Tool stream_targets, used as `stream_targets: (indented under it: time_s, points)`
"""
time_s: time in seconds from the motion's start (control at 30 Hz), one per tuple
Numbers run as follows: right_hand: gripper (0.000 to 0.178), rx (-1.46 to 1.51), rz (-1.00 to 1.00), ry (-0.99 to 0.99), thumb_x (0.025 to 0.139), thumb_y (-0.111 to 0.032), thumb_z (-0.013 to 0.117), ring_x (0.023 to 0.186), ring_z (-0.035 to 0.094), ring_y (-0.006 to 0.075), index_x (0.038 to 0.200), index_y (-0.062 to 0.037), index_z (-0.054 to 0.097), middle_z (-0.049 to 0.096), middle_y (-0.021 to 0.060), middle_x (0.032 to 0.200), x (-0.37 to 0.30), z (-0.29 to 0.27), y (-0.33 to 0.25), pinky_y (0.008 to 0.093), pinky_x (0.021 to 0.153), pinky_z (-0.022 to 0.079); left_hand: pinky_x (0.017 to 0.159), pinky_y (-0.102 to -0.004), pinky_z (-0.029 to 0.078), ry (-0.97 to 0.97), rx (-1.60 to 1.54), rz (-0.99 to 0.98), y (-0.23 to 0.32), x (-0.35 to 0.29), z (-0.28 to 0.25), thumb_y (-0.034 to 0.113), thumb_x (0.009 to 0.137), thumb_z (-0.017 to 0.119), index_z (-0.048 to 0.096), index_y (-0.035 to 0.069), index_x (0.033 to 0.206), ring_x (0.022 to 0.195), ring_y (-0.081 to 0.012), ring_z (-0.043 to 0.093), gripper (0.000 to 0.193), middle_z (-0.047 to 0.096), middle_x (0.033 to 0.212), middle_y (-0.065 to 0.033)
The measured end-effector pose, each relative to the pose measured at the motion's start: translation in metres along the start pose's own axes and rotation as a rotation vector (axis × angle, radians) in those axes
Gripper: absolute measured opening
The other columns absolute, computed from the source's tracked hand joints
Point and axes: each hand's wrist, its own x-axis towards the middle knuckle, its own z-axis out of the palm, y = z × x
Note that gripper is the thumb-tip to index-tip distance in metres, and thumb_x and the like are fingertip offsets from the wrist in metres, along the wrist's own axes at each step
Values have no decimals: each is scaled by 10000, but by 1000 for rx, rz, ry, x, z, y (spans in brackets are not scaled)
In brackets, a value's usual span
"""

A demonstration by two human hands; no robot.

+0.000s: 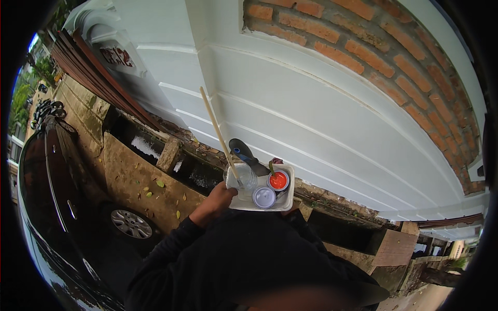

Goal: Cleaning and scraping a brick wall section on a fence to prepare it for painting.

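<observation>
A white rectangular tray (291,179) is held in front of my body. My left hand (221,198) is closed round its left side. At the lower right corner my right hand (293,207) grips the tray, mostly hidden beneath it. Inside stand an open can of red paint (278,180), a round can with a pale grey top (264,197) and a clear plastic cup (246,178). A long thin wooden stick (215,122) rises out of the cup. Across the far rim leans a black and blue tool handle (244,151); its working end is hidden.
A white wall (290,88) with exposed brick (358,49) runs ahead. Along its foot lies an open drain (194,173) with water, continuing right. A black car (67,207) stands at left beside leaf-strewn concrete (140,176). Brown corrugated sheets (98,78) lean on the wall.
</observation>
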Motion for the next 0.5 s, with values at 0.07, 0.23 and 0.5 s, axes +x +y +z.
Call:
stream_targets:
  time_s: [0.07,0.23,0.5]
  points:
    - [483,1003,297,2,987,-372,451,1188,563,289,1310,-19,513,590,128,1283,45,-23,-3,428,1030,451,875,-303,458,39,-3,-4,-9,2,-8,50,862,538,630,-49,1132,969,-181,601,302,674,1054,-86]
    - [608,687,-410,154,994,-402,518,1312,440,288,1464,-63,337,438,113,1438,96,-90,-173,462,1120,342,879,-311,454,65,18,60,1,-15,-23,53,859,531,638,-34,1125,967,-191,598,300,671,1041,-83]
    - [440,-1299,-1348,1040,762,-125,670,1083,483,333,1184,-39,577,527,139,1192,284,-45,-377,446,935,391,871,-318,454,96,0,57,11,-16,-37,65,844,542,641,-51,1090,942,-193,602,290,670,1028,-97]
